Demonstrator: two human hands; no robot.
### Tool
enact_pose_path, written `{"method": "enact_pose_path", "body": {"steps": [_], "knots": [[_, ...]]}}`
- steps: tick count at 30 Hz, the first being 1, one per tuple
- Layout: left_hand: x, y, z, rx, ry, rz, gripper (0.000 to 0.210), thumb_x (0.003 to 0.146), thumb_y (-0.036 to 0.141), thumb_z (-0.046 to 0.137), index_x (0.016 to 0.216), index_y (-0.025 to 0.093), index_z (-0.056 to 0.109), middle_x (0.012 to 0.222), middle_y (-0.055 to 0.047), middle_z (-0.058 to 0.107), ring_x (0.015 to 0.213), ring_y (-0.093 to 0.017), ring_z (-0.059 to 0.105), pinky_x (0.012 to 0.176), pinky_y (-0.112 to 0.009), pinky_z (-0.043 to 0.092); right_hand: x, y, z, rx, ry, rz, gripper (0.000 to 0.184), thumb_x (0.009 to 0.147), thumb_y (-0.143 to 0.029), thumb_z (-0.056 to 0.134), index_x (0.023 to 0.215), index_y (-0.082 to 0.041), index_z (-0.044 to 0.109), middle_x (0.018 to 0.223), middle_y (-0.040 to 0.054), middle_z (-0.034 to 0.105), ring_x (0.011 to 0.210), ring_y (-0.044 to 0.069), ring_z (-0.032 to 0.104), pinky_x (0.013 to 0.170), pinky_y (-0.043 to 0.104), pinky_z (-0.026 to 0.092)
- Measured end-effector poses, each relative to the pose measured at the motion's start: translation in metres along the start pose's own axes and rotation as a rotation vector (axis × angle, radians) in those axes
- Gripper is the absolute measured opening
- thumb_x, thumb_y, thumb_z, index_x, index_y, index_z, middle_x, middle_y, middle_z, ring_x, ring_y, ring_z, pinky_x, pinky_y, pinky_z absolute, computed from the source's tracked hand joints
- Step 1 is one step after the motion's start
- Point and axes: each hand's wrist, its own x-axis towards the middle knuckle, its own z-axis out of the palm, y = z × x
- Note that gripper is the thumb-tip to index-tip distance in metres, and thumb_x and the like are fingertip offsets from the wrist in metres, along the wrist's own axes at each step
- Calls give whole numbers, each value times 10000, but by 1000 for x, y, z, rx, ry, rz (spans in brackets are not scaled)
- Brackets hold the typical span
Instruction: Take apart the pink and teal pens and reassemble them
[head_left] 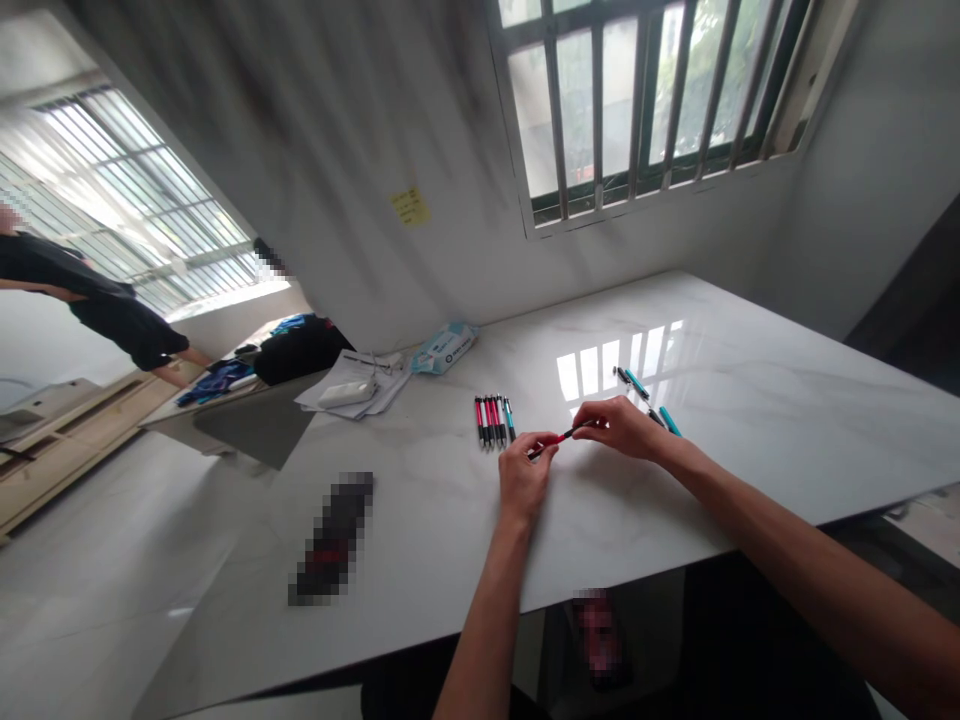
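Both my hands are closed on one slim red-and-black pen [561, 439], held above the white tabletop. My left hand [526, 470] pinches its left end, while the fingertips of my right hand [613, 424] grip the right end. Whether the pen is in one piece or two I cannot tell. Just left of my hands lies a row of several pens [491, 422], red, white and teal with black grips. Beyond my right hand are loose teal [636, 383] and black pen pieces, with another teal piece [669, 421] close to my right forearm.
A blurred dark object [331, 540] lies on the marble-patterned table [420, 560] at left. A wipes packet [445, 348] and papers [390, 388] with a white box [347, 391] sit near the wall. A person in dark clothes [97, 290] stands far left by another table.
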Motion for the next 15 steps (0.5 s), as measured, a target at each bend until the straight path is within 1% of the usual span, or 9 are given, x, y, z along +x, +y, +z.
{"method": "enact_pose_path", "body": {"steps": [2, 4, 5, 7, 8, 9, 11, 13, 15], "knots": [[0, 2, -2, -1, 5, 1, 121, 857, 183, 720, 930, 245, 794, 961, -26, 785, 850, -177, 713, 851, -337, 588, 0, 0, 0, -9, -14, -18, 204, 897, -432, 731, 959, -240, 754, 837, 35, 749, 711, 174, 636, 654, 309, 489], [0, 3, -3, 1, 9, -2, 124, 852, 179, 721, 927, 244, 795, 961, -28, 785, 846, -178, 711, 844, -336, 587, 1, 1, 1, -21, -2, -82, 228, 884, -416, 750, 1038, -248, 748, 937, 51, 753, 787, 189, 647, 686, 314, 498], [0, 4, -3, 2, 10, -3, 126, 852, 179, 720, 927, 245, 796, 961, -29, 786, 849, -179, 710, 846, -336, 586, 1, 1, 0, -35, 10, -102, 216, 888, -404, 748, 1034, -246, 748, 945, 55, 749, 806, 192, 646, 700, 315, 497], [0, 3, -4, -3, 3, -3, 128, 855, 183, 715, 927, 247, 800, 957, -31, 786, 856, -180, 712, 851, -337, 584, 2, 0, 0, -90, 14, -86, 182, 933, -405, 703, 927, -232, 758, 847, 48, 727, 751, 182, 627, 690, 310, 479], [0, 2, -4, -9, -5, -2, 131, 857, 184, 713, 930, 247, 802, 956, -31, 785, 860, -180, 713, 853, -337, 583, 2, 0, -1, -120, 9, -64, 225, 955, -416, 678, 867, -225, 758, 786, 41, 709, 712, 175, 614, 679, 309, 467], [0, 1, -3, -16, -11, -1, 134, 858, 185, 711, 933, 247, 803, 956, -31, 785, 862, -180, 714, 855, -337, 582, 2, 0, -1, -142, 2, -53, 248, 961, -428, 674, 853, -222, 759, 767, 40, 702, 701, 174, 612, 678, 309, 463], [0, 0, -3, -30, -19, 0, 139, 857, 189, 712, 944, 245, 805, 964, -33, 782, 862, -179, 713, 853, -335, 581, 2, 0, -2, -148, -6, -93, 211, 942, -427, 707, 929, -225, 765, 849, 53, 725, 760, 189, 633, 711, 317, 478], [1, -2, -2, -38, -14, -3, 137, 855, 195, 714, 950, 237, 803, 971, -37, 779, 854, -177, 706, 845, -330, 579, 2, 1, -1, -127, 20, -173, 174, 927, -388, 735, 1003, -234, 760, 944, 65, 741, 862, 212, 648, 769, 335, 500], [1, -3, -2, -40, -9, -6, 131, 857, 199, 711, 948, 230, 801, 965, -40, 777, 846, -176, 699, 834, -325, 575, 3, 2, 0, -133, 48, -214, 136, 939, -366, 729, 965, -237, 765, 918, 63, 748, 909, 230, 641, 808, 355, 503]]}}
